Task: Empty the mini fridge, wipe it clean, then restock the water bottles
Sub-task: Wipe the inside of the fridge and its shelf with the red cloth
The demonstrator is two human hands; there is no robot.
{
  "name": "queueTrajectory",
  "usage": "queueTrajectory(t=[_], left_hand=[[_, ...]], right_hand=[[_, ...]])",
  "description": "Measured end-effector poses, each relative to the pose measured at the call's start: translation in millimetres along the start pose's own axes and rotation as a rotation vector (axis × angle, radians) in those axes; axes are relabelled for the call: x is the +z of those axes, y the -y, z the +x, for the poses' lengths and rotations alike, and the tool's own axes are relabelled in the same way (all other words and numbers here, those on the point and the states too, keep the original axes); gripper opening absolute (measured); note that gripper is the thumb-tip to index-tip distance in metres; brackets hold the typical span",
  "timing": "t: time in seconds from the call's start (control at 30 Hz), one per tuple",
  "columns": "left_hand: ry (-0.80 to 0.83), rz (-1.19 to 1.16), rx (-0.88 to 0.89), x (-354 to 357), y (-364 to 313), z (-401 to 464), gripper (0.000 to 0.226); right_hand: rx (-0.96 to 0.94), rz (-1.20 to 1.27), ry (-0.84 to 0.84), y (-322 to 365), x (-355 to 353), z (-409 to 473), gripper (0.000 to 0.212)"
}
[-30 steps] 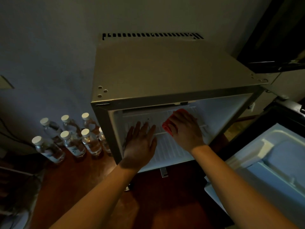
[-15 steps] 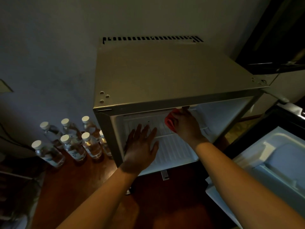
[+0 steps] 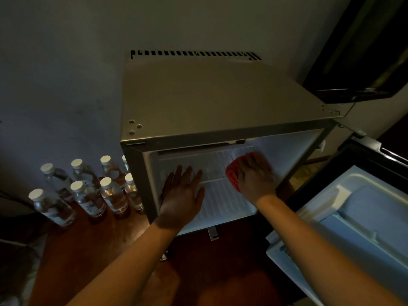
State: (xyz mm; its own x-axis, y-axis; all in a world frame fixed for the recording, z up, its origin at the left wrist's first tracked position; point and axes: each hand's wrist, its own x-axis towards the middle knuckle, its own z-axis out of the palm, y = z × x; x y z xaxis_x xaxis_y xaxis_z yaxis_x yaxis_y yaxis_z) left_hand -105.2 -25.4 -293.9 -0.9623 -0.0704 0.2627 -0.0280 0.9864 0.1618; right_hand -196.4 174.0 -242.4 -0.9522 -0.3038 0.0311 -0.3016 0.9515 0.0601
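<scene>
Looking down from the head view: mini fridge (image 3: pixel 212 96) with door (image 3: pixel 353 217) swung open at 3 o'clock. Left hand (image 3: pixel 182 193) flat, fingers spread, pressing on the white ribbed interior. Right hand (image 3: pixel 256 175) pressing a red cloth (image 3: pixel 231 175) (blurred) at 1 o'clock inside. Water bottles (image 3: pixel 88 186) standing on the floor at 9 o'clock.

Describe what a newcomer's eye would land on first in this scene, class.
The brightest spot is the lit white inside of the open mini fridge, where the right hand presses a red cloth against the ribbed shelf. The left hand lies flat beside it. Left of the fridge, white-capped water bottles stand clustered on the floor.
</scene>
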Motion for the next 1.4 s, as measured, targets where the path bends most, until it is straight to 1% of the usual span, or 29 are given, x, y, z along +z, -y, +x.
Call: queueTrajectory(t=[0.1,0.13,0.2,0.23,0.27,0.33,0.37,0.4,0.43,0.57,0.7,0.77,0.87,0.93,0.97,1.0,1.07,1.1,1.13,1.2,1.27,1.3,1.4], left_hand=[[0.004,-0.005,0.005,1,1,0,0.057],[0.004,-0.015,0.011,2,1,-1,0.056],[0.004,-0.026,0.015,3,2,-1,0.057],[0.008,-0.024,0.011,3,2,-1,0.058],[0.017,-0.023,0.008,3,2,0,0.059],[0.039,-0.025,0.001,3,2,0,0.061],[0.043,-0.025,0.0,2,2,0,0.061],[0.044,-0.022,0.0,2,2,1,0.062],[0.044,-0.02,-0.001,1,2,1,0.062],[0.042,-0.032,-0.003,1,2,-1,0.064],[0.066,-0.064,0.008,-3,2,0,0.066],[0.072,-0.064,0.006,-4,1,0,0.067],[0.091,-0.061,0.002,-6,1,1,0.068],[0.101,-0.06,0.001,-7,1,1,0.069],[0.104,-0.058,0.003,-7,0,1,0.069],[0.108,-0.058,0.006,-7,0,2,0.07],[0.098,-0.063,0.009,-6,0,1,0.07],[0.086,-0.063,0.012,-6,0,0,0.071],[0.079,-0.061,0.017,-5,1,0,0.071],[0.07,-0.053,0.024,-4,1,-1,0.073],[0.097,-0.052,0.011,-6,-1,-1,0.075],[0.105,-0.052,0.002,-6,-2,0,0.076],[0.128,-0.047,-0.015,-9,-3,1,0.076]], right_hand=[[-0.124,-0.201,0.0,4,-5,4,0.052],[-0.123,-0.21,-0.007,6,-6,7,0.05],[-0.053,-0.135,-0.038,13,-13,18,0.061],[-0.033,-0.112,-0.078,19,-13,25,0.062],[-0.017,-0.094,-0.117,21,-10,35,0.056],[0.076,-0.056,-0.093,23,2,53,0.038],[0.121,-0.033,-0.023,22,10,61,0.034],[0.158,-0.024,0.036,21,15,66,0.035],[0.172,-0.032,0.054,21,17,67,0.035],[0.152,-0.022,-0.017,26,0,48,0.029],[0.196,-0.049,0.036,20,-6,20,0.029],[0.187,-0.027,0.024,16,-8,10,0.03],[0.11,0.062,-0.115,7,-5,4,0.035],[0.062,0.139,-0.16,-1,3,5,0.041],[0.016,0.126,-0.198,-4,7,5,0.043],[-0.054,0.08,-0.287,-5,11,5,0.041],[-0.154,0.002,-0.482,-4,14,5,0.032],[-0.186,-0.007,-0.514,-1,15,8,0.03],[-0.2,-0.019,-0.51,1,15,13,0.031],[-0.172,-0.041,-0.4,6,19,32,0.041],[-0.078,-0.034,-0.271,9,24,53,0.053],[-0.03,-0.005,-0.238,11,26,61,0.057],[0.05,0.027,-0.237,16,35,69,0.062]])
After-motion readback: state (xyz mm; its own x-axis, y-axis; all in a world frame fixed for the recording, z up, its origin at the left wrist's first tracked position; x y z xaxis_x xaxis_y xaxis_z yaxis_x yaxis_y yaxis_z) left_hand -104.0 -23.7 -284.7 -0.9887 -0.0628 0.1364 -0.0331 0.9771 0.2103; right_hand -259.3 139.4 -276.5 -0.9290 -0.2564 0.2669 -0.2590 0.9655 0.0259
